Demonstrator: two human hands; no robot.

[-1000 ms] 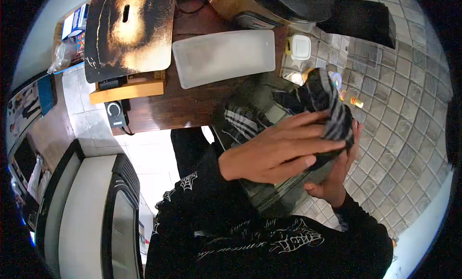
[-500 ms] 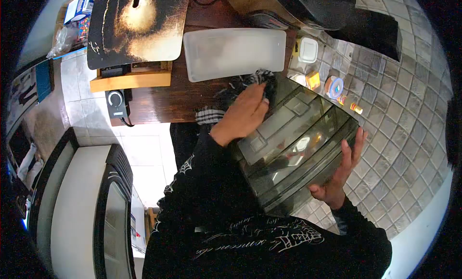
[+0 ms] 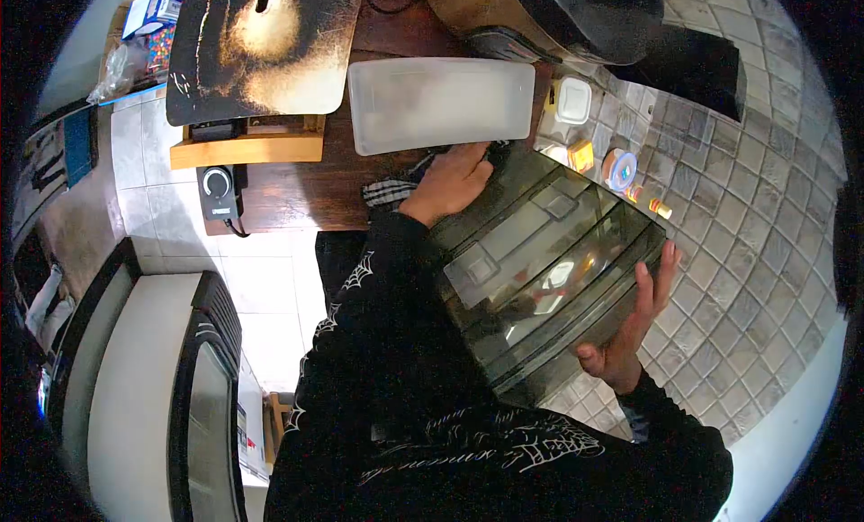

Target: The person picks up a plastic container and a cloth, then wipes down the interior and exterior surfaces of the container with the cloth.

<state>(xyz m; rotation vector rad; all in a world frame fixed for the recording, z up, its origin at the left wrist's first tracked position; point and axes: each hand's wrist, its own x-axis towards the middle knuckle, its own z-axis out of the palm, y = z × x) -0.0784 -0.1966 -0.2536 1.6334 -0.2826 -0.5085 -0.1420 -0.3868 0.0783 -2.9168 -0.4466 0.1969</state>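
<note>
A large smoky see-through plastic box (image 3: 549, 270) with ribs along it lies tilted across the table's right edge, over my lap. My right hand (image 3: 625, 328) grips its lower right side, thumb on the near face and fingers spread up along the outer edge. My left hand (image 3: 450, 182) is closed on a black-and-white checked cloth (image 3: 389, 193) beside the box's upper left side. Part of the cloth is hidden under that hand. Just beyond it lies a frosted white plastic tray (image 3: 441, 103).
On the dark wooden table (image 3: 288, 193) stand a scorched board (image 3: 261, 54) over a wooden stand (image 3: 247, 151) and a dial controller (image 3: 217, 193). At right, a white-lidded container (image 3: 572, 101) and a round tub (image 3: 620, 169) stand by the tiles. A white-and-black appliance (image 3: 148, 369) is lower left.
My left hand has shifted slightly left and back with the cloth, now bunched lower beside the tray's near edge. My right hand and the box have hardly moved.
</note>
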